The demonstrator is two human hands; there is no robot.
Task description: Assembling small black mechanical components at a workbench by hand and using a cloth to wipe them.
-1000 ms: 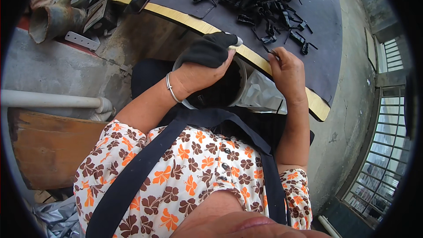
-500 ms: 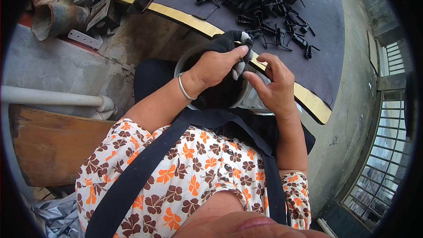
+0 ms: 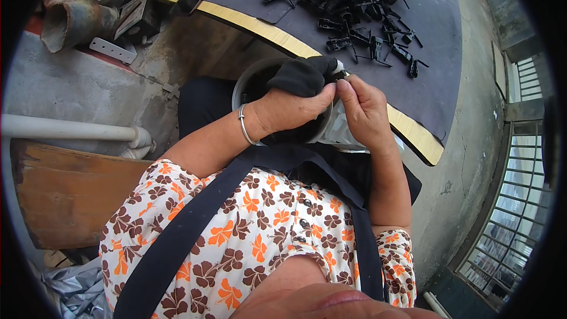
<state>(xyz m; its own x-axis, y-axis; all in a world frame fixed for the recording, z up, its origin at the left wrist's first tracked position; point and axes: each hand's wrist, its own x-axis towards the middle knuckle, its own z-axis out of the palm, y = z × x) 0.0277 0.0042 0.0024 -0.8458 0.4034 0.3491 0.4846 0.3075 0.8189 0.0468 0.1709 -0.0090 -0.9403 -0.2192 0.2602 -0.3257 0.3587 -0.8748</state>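
Note:
My left hand (image 3: 289, 109), with a metal bangle on the wrist, holds a black cloth or glove (image 3: 304, 75) over a round dark bucket (image 3: 248, 80) that sits on my lap. My right hand (image 3: 361, 109) meets the left one at the cloth's edge, fingers pinched on it near a small pale piece. A shiny silvery sheet (image 3: 342, 136) shows under my right hand, beside the bucket. I cannot tell what is inside the bucket.
A dark mat on a board with a yellowish edge (image 3: 413, 136) lies ahead, with several small black plastic parts (image 3: 360, 18) scattered on it. A rusty pipe piece (image 3: 71, 20) and a white pipe (image 3: 65, 130) lie left. A wooden plank (image 3: 65, 195) is at lower left.
My right hand came back from the board edge to the bucket and now pinches the black cloth beside my left hand. The left hand stayed on the cloth over the bucket.

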